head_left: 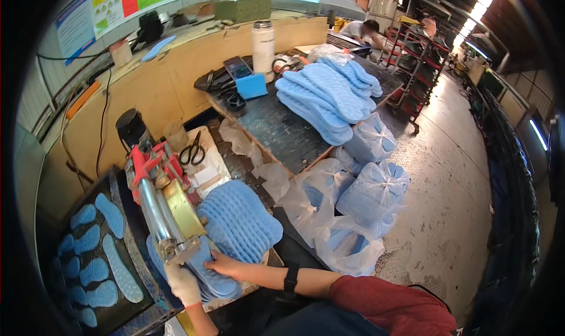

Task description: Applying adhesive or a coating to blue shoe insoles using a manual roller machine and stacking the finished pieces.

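My right hand (222,265) pinches the edge of a blue insole (219,282) on a small pile at the front of the bench. My left hand (183,283), in a white glove, is beside that pile, just below the end of a roller machine (162,215) with a steel roller, a brass-coloured roller and red parts. Its fingers are mostly hidden, so its grip is unclear. Right of the rollers lies a taller stack of ribbed blue insoles (238,221). Single blue insoles (122,268) are spread over a dark surface at the left.
Black scissors (193,152) lie behind the rollers. A dark table (271,130) bears more stacked insoles (329,95), a white bottle (263,50) and a blue box (251,86). Filled clear bags (374,195) stand on the floor beside it. Farther off are a wheeled rack (418,65) and another person (362,31).
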`<state>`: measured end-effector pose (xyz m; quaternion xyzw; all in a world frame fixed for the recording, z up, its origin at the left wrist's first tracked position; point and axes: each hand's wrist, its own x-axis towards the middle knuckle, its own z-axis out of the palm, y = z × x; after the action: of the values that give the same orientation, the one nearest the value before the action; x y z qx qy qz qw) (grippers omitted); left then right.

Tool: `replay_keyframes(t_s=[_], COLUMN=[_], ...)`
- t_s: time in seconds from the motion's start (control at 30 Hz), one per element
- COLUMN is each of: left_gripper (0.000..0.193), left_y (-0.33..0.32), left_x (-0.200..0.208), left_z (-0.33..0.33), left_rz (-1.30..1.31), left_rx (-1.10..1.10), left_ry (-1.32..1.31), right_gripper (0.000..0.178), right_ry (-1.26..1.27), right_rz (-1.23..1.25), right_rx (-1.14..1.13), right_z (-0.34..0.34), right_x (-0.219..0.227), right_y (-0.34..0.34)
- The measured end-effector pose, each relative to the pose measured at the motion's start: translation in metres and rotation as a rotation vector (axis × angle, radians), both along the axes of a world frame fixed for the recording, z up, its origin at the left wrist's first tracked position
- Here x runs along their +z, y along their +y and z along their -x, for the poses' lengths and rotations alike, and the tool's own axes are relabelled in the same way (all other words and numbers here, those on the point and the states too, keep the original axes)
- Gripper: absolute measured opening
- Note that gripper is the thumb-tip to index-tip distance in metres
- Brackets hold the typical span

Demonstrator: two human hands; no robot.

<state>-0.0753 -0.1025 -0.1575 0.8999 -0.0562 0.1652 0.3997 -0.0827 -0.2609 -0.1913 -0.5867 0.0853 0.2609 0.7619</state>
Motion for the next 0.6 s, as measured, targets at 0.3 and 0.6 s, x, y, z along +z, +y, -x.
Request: replay_keyframes(t_s=[0.3,0.6], left_gripper=[0.028,0.025], left_y=[-0.031,-0.02], left_x=[0.032,0.028], left_z=[0.012,0.02], left_rz=[-0.564,-0.457], left_rx=[-0.405,-0.374], left_ry=[-0.137,-0.18], right_gripper=[0.036,0.035], right_ry=[-0.513,-0.915], right_rz=[0.526,1.203], right_rx=[0.423,-0.513], right_z=[-0.008,-0.012], right_x=[0.021,0.253], right_y=[-0.05,-0.33])
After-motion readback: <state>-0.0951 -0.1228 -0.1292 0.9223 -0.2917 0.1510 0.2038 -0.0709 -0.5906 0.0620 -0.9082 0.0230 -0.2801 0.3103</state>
